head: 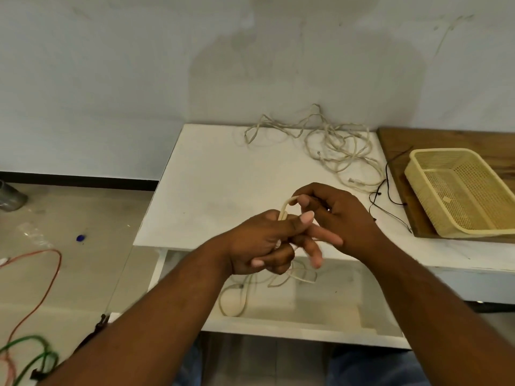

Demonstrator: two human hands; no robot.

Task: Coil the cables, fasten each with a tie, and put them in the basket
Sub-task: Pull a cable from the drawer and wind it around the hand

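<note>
1. The basket (443, 152), a yellow mesh one, sits on a wooden board (398, 140) at the right end of the white bench (211, 176). Nothing shows inside it.
2. Left of the basket and nearer the person, both hands meet above the bench's front edge around one beige cable (284, 208).
3. The left hand (259, 243) has its fingers curled round the cable, and a short loop stands up out of its grip.
4. The right hand (340, 218), the one closer to the basket, pinches the top of that loop between thumb and forefinger. Its other fingers stretch out towards the left hand and are blurred.
5. The rest of the held cable hangs below the hands in slack loops (234, 299), lower than the basket.
6. A tangle of pale cables (334, 146) lies uncoiled on the bench, left of the basket and against the wall.
7. A thin black wire (386, 176) trails just beside the basket's left side.
8. Far left of the basket, on the floor, lie an orange cable (53, 271) and a green cable (33, 346).
</note>
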